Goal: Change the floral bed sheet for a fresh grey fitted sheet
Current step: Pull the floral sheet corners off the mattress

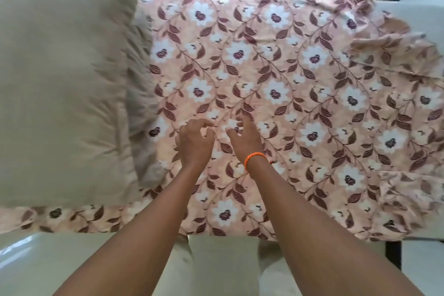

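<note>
A: What was hard to make out?
B: The pillow [62, 84] was blurred and cut off at the left; the mattress showed only at the right edge.

A: Counts?
B: One floral sheet [276, 74], spread on the bed, its right end rumpled. Two hands: left hand [195, 143] and right hand [245, 136], fingers loosely curled, holding nothing, above the sheet's middle.

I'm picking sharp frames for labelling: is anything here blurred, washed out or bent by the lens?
Head view: the grey pillow is smeared by motion blur, worst along its right edge; the floral sheet and both hands, left hand and right hand, are fairly sharp; the sheet's far edge is washed out by bright light; the wide lens bows the bed's edges; shadows are soft.
</note>
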`<control>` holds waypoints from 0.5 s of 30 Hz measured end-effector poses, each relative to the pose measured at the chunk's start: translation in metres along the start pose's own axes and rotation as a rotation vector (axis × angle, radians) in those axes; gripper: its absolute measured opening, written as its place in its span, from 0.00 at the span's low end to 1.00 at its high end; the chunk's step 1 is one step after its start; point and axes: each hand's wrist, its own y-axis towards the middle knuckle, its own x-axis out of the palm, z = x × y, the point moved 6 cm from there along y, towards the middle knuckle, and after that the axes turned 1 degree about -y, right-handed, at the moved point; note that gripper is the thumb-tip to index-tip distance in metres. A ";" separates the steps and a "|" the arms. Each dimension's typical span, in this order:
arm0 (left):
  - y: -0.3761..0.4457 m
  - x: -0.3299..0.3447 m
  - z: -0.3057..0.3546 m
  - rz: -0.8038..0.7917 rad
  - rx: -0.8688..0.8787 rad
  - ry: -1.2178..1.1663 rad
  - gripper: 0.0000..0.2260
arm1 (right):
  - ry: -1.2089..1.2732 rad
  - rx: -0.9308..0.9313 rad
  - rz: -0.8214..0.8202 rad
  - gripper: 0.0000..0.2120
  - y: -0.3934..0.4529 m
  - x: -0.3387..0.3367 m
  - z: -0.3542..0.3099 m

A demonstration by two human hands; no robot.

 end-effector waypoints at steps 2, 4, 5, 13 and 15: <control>-0.003 0.043 0.002 -0.045 -0.028 -0.048 0.09 | -0.077 -0.001 -0.020 0.21 0.021 -0.027 0.039; -0.001 0.079 0.004 -0.096 -0.027 -0.074 0.09 | -0.118 0.004 -0.020 0.19 0.044 -0.049 0.072; 0.002 0.096 0.008 -0.119 -0.021 -0.065 0.08 | -0.136 0.004 -0.015 0.19 0.056 -0.057 0.087; 0.071 0.193 0.054 -0.188 0.231 0.197 0.18 | -0.475 -0.230 0.194 0.29 0.155 -0.097 0.113; 0.087 0.214 0.068 -0.174 0.331 0.293 0.21 | -0.564 -0.295 0.337 0.30 0.175 -0.105 0.109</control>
